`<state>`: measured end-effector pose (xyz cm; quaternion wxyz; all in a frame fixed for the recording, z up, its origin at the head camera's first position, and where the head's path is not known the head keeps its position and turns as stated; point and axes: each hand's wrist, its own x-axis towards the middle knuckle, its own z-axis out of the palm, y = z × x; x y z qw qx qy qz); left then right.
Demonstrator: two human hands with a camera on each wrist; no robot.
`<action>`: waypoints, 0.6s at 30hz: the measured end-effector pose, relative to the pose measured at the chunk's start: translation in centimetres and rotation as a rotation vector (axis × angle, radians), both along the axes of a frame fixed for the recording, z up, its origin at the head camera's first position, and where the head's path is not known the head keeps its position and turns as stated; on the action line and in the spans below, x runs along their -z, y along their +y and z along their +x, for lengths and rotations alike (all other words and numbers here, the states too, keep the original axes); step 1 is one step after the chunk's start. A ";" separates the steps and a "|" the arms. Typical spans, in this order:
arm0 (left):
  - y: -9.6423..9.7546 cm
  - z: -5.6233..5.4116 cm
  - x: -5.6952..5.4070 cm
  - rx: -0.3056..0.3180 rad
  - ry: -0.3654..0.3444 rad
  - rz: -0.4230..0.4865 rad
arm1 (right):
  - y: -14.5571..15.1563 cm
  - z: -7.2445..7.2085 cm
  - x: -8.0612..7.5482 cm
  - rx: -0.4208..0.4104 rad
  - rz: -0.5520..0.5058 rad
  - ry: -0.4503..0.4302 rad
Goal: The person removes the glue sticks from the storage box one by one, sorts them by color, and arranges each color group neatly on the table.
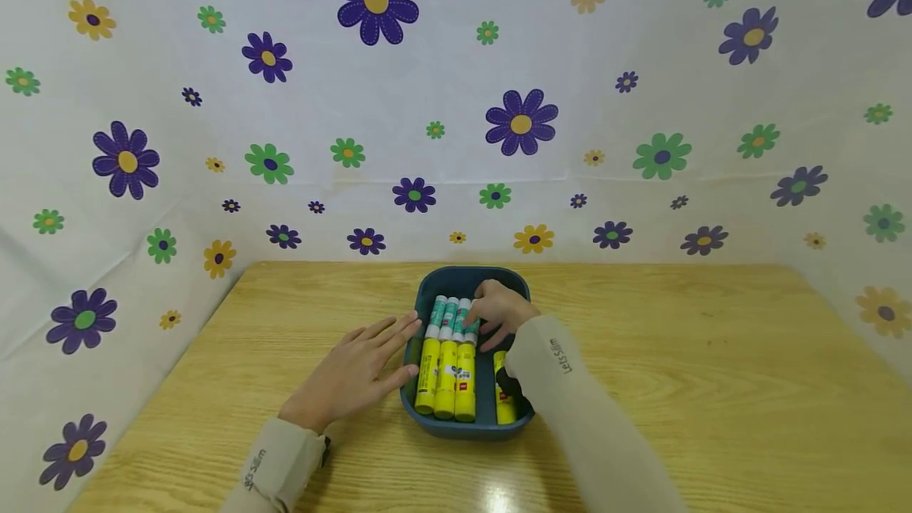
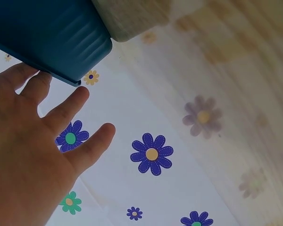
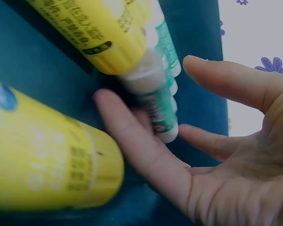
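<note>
A dark blue bin (image 1: 466, 431) holds several glue sticks lying in rows. Small green-and-white glue sticks (image 1: 447, 318) lie side by side toward its far end. Nearer are three large yellow glue sticks (image 1: 446, 380), with another yellow glue stick (image 1: 506, 408) apart on the right, partly hidden by the right wrist. My right hand (image 1: 502, 307) reaches into the bin, its spread fingers beside the rightmost green glue stick (image 3: 159, 113), fingertips right at it. My left hand (image 1: 352, 374) lies outstretched at the bin's left side, fingertips against the rim (image 2: 61, 77).
The bin stands on a light wooden table (image 1: 677, 355). A white cloth (image 1: 442, 62) printed with flowers hangs behind the table and along both sides.
</note>
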<state>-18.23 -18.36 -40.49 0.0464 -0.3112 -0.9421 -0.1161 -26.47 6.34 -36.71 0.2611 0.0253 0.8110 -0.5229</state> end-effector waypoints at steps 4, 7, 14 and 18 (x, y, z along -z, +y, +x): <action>0.2 0.1 -0.1 0.000 -0.019 0.003 | 0.0 0.0 0.6 0.025 -0.009 0.023; 0.2 0.1 -0.1 -0.002 -0.027 0.004 | 0.0 0.0 0.9 0.043 -0.019 0.046; 0.1 0.1 0.1 0.001 -0.026 0.011 | 0.2 0.2 0.4 0.042 -0.023 0.105; 0.1 0.2 0.0 -0.001 -0.011 0.010 | 0.8 0.0 -1.3 0.029 -0.058 0.143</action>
